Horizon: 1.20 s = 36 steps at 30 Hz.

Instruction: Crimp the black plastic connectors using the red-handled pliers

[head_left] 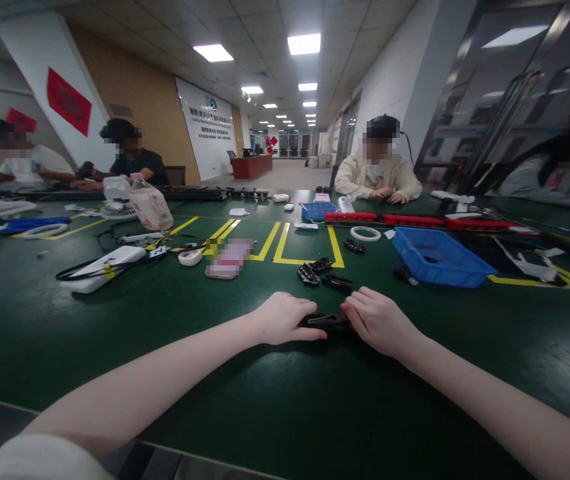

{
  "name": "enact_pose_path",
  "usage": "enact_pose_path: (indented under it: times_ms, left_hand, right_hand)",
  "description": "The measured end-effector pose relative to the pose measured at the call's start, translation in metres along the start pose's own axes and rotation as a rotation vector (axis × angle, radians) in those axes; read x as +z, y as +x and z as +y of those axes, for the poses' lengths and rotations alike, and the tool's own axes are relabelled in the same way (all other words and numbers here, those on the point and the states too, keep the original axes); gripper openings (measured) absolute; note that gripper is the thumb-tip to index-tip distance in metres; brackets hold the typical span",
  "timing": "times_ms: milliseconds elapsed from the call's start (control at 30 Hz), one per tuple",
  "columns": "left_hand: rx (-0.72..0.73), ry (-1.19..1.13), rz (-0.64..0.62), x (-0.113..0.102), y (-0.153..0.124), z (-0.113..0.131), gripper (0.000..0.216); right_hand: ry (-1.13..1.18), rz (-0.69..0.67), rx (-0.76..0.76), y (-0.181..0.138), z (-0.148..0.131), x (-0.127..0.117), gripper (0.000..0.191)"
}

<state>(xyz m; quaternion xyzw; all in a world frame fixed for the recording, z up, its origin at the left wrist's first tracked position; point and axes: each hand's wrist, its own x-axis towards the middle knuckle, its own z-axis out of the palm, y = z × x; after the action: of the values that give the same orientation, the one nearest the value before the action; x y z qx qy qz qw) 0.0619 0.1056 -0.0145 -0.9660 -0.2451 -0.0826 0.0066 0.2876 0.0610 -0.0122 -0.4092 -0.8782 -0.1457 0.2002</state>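
Head camera view: a left hand (285,317) and a right hand (377,317) grip opposite ends of a black part (327,321), fingers clamped on it, at the near side of a green table (215,380). At right, a blue tray (447,268) holds a small dark piece (431,259); farther back sits a smaller blue bin (319,213), contents indistinct. A pink-capped bottle (151,205) occupies the left.

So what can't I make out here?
Head view:
- Black part: ends covered by the left hand and right hand.
- Larger blue bin: some inside, behind its near wall.
- Wall sign: smaller lettering, too blurred.
- Right forearm: elbow end, cut off by picture's edge.
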Motion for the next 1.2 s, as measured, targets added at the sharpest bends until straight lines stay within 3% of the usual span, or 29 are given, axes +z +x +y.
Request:
enact_pose_path:
  times_ms: [900,1200]
  left_hand:
    - [-0.01,-0.062,-0.042,-0.007,0.001,0.0025,0.044]
    - [-0.001,-0.062,-0.041,-0.0047,0.0012,0.0003,0.045]
  right_hand:
    - [0.038,0.029,0.11,-0.0031,0.0058,0.0018,0.037]
    - [0.078,0.026,0.055,-0.002,0.0011,0.001,0.038]
